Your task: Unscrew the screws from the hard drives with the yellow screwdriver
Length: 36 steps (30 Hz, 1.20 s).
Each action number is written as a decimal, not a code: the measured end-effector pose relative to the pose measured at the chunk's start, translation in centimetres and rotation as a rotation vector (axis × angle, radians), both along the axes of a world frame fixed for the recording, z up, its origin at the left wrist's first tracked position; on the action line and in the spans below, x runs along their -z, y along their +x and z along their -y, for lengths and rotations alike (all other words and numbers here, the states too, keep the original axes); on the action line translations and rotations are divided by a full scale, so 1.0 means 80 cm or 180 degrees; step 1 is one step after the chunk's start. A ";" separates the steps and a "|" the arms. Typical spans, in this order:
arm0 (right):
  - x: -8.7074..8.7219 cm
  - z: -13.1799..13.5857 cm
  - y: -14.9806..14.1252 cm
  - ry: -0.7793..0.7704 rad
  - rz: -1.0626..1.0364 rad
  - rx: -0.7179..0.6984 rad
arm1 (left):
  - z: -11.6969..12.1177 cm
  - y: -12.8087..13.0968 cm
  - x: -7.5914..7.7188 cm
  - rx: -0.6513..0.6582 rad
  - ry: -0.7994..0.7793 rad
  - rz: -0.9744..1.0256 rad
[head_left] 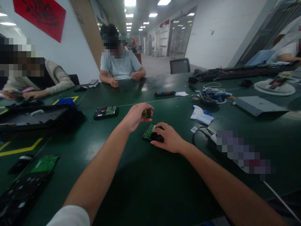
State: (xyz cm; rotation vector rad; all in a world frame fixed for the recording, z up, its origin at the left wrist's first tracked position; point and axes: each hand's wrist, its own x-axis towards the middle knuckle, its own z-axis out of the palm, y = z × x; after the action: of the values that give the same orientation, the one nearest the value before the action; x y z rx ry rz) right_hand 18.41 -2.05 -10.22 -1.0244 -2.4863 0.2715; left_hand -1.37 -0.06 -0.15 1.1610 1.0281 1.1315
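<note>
A hard drive [148, 133] with a green circuit board lies on the dark green table in front of me. My right hand [169, 138] grips its right side, fingers curled over the top and thumb at the near edge. Just above and beyond the drive is my left hand [137, 116], its fingers curled around a small black-and-yellow object [148, 113]. Most of that object is hidden by the fingers, so its kind does not show. Another hard drive [106, 112], board side up, rests to the left of my left hand.
White-and-blue gloves [201, 115] and a power strip [240, 152] lie at right. Beyond are a screwdriver-like tool [164, 93], a bowl of blue items [213, 95] and a grey metal case [260, 105]. A black tray [42, 117] and more drives [25, 191] sit left. People sit across.
</note>
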 end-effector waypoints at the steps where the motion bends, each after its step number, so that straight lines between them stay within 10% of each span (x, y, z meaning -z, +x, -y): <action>1: 0.001 0.000 0.000 0.0017 -0.0005 -0.0007 | 0.000 0.000 0.000 0.0066 -0.0077 0.0074; 9: 0.000 0.000 0.000 0.0039 -0.0039 -0.0036 | -0.004 0.003 0.002 0.0001 -0.0158 0.0158; 24: -0.002 0.000 0.000 -0.0063 -0.0056 -0.0018 | -0.003 -0.009 -0.007 -0.0452 0.0470 -0.1641; 36: -0.002 0.001 0.000 -0.0045 -0.0023 -0.0005 | 0.008 0.001 -0.012 0.0028 -0.0283 -0.0592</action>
State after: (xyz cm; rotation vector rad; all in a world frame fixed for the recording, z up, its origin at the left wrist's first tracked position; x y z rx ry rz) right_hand 18.38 -2.09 -10.06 -1.0253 -2.4820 0.2931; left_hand -1.28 -0.68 0.82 1.2149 1.2022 0.9742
